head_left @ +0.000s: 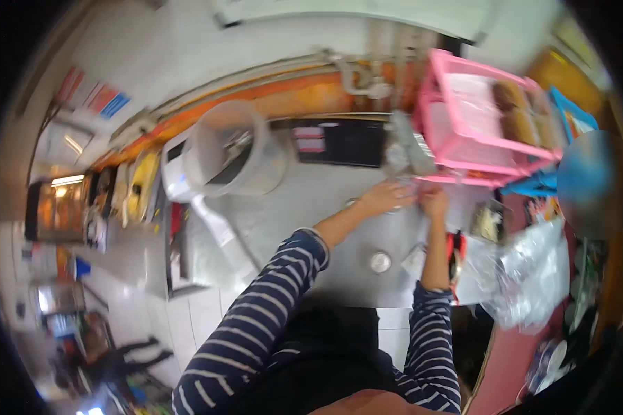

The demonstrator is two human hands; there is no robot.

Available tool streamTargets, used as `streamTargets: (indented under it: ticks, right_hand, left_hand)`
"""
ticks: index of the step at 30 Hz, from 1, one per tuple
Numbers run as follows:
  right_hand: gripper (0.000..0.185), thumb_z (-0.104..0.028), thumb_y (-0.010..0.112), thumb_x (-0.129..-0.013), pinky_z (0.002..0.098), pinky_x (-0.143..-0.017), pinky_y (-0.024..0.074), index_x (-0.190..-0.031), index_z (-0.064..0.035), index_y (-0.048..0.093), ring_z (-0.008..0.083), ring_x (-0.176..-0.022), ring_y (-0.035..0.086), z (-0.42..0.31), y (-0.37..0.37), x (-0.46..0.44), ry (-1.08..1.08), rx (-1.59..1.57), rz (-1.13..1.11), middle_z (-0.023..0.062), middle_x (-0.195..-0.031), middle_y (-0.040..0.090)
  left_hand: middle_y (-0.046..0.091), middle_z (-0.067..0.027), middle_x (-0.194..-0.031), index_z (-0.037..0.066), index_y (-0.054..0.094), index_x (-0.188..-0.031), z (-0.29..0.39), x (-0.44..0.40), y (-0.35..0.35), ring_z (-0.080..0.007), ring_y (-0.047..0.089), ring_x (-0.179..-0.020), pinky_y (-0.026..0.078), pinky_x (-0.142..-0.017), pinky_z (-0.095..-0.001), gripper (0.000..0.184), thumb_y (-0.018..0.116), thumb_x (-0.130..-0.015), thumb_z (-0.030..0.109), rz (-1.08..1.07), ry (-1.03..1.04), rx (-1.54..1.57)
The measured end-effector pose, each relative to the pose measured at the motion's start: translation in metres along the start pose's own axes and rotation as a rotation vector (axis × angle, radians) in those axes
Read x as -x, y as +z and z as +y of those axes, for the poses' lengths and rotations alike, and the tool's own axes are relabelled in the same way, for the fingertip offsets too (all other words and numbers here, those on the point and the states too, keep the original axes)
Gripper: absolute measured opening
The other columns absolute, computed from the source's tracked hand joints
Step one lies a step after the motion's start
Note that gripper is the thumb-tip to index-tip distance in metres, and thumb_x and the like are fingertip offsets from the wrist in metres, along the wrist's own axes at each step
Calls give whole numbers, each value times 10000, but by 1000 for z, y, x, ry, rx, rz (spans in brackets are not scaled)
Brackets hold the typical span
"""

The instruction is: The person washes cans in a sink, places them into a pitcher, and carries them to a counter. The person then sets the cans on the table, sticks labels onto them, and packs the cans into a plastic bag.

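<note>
**At the pink rack's foot, two hands meet over the table**

From the hands, the rack (457, 149) stands at one to two o'clock, holding packs of something brown. The left hand (383, 198) reaches in over the metal table (311, 235) from the left, palm down; the right hand (433, 200) comes up from six o'clock with its fingers bent. Their fingertips are close together, just short of the rack. Blur hides whether they touch each other, and I cannot tell whether either one is pinching anything.

Nearest them, at twelve o'clock, lies a grey, partly clear bundle (399, 149), too smeared to name. A small round thing (353, 203) sits at nine o'clock, just beside the left hand. Another shiny disc (380, 261) is on the table at seven o'clock, apart from both hands.

At ten o'clock, a black panel (342, 142) with pink-and-white labels lies by the wall. Farther out, between nine and ten, is a translucent bucket (228, 149) with things inside, and a white strip (219, 229) slants down at nine. At four o'clock, clear plastic (526, 277) is heaped at the table's right end; a red and black object (455, 257) sits at five, beside the right forearm.
</note>
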State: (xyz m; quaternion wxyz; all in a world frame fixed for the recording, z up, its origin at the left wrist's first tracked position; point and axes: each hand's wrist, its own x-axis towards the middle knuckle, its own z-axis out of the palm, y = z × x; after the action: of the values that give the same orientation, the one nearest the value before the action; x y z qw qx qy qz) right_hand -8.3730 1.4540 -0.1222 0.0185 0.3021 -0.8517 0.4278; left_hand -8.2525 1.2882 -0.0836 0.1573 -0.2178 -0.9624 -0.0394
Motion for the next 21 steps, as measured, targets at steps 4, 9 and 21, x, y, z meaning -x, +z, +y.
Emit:
streamTargets:
  ticks: [4,9,21]
  right_hand:
    - [105,-124,550,-796,219,-447,414,-749,-32,540,99,-561,531,-95,3,35,367,-420,365,42,-672,561]
    - [80,-112,544,-797,207,-500,394,-753,-45,544,77,-558,475,-281,120,98,139,-801,160,13,-626,519]
    - [187,-144,558,-772,224,-586,441,-877,4,602,113,-629,558,-406,420,166,394,-783,-738,56,-744,619]
  left_hand:
    - [414,-149,-1166,79,408,-1153,16,101,-126,-321,383,-1079,280,-922,-446,567,628,-640,178,295,-626,71]
    - [455,-145,-987,50,454,-1011,16,337,-154,-316,404,-976,299,-826,-407,424,600,-620,119,637,-1460,-312]
    - [570,-3,-861,153,621,-879,-71,494,-204,-169,515,-829,363,-704,-330,225,636,-663,215,111,-1055,-201]
